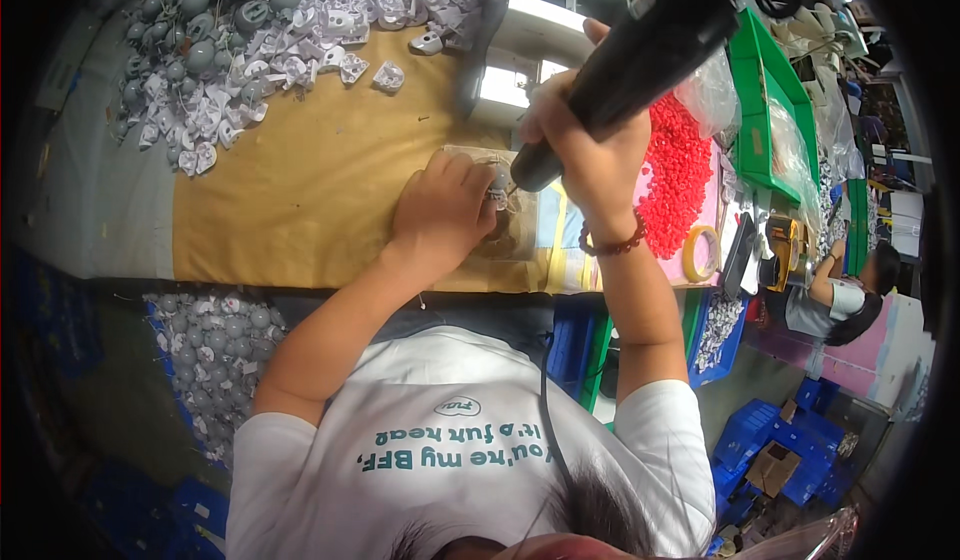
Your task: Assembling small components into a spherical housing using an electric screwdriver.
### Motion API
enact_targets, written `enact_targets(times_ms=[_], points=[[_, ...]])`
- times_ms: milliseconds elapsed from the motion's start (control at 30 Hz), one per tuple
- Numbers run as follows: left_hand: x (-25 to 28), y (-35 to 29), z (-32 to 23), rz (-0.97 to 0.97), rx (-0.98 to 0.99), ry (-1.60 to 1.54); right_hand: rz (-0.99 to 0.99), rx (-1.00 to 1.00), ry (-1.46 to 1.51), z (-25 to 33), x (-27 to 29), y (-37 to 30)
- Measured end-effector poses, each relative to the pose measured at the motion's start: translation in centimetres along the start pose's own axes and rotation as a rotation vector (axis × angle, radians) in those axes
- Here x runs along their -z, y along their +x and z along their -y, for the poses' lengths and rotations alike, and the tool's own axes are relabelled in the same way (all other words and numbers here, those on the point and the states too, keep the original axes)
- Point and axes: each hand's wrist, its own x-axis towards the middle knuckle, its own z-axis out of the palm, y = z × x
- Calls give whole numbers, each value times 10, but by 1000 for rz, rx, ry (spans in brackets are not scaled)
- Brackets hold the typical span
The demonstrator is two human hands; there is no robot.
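Note:
My right hand point(590, 150) wraps round a black electric screwdriver point(650, 50), which slants down to the left from the upper right. Its narrow end comes down right beside a small grey-and-white plastic part point(499, 186). That part is pinched by my left hand point(438, 210), whose fingers hide some of it. Beneath lies a brownish work pad point(500, 250) at the table's near edge. Whether the screwdriver's bit touches the part cannot be made out.
Grey round parts and white plastic pieces point(250, 60) are heaped at the far left. Beyond my hands stands a white box point(500, 90). Rightward are red pieces point(675, 180), a tape roll point(701, 253) and a green crate point(755, 110). Another person point(835, 295) sits at far right.

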Motion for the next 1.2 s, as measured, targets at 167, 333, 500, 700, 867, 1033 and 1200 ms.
enact_targets(times_ms=[167,333,500,700,867,1033,1200], points=[[-3,0,1,-48,-12,0,32,91,-78,-7,-2,-14],[-3,0,2,-21,-9,-12,58,106,-165,-10,1,-27],[3,2,3,4,-30,-73,223,253,-241,-24,11,-40],[4,2,3,14,-15,-81,270,287,-259,-24,7,-43],[4,2,2,28,7,-105,219,269,-337,-28,10,-43],[6,1,-2,81,118,-118,33,24,-97,-17,3,-36],[10,-4,-3,116,140,-113,-288,-111,-81,-8,45,-15]])
